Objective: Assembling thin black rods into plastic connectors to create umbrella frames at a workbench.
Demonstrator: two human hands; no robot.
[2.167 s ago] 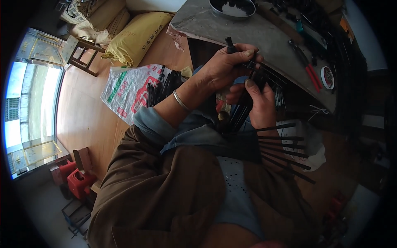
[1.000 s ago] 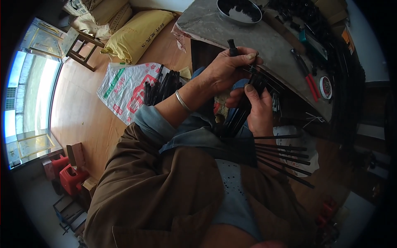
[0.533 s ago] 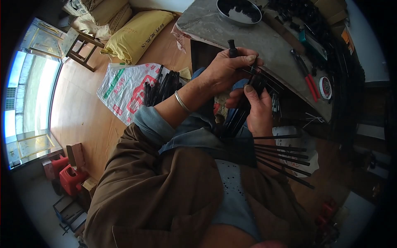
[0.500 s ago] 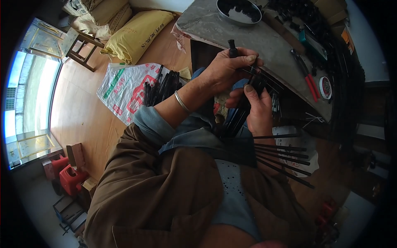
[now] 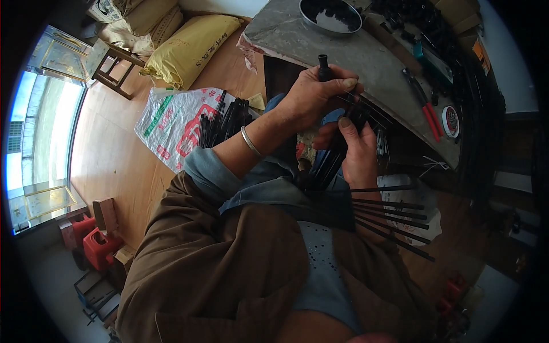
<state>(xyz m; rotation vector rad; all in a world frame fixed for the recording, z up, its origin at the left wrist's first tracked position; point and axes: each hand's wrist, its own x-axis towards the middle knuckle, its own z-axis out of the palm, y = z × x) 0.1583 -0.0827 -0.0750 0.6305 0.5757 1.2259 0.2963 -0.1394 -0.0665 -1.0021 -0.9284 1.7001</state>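
Head view: in front of the table, gripping a bundle of black rods near the upper end with the right hand, and clasping a black handle, flared end up, in the closed left hand. Likely to splay or drop the rods with any slackening of the right grip. Likely, too, to skid into the right hand after a skewed push on the handle, though impossible to judge contact with the lower end hidden.

Printed characters mark the yellow sack and white sheet.
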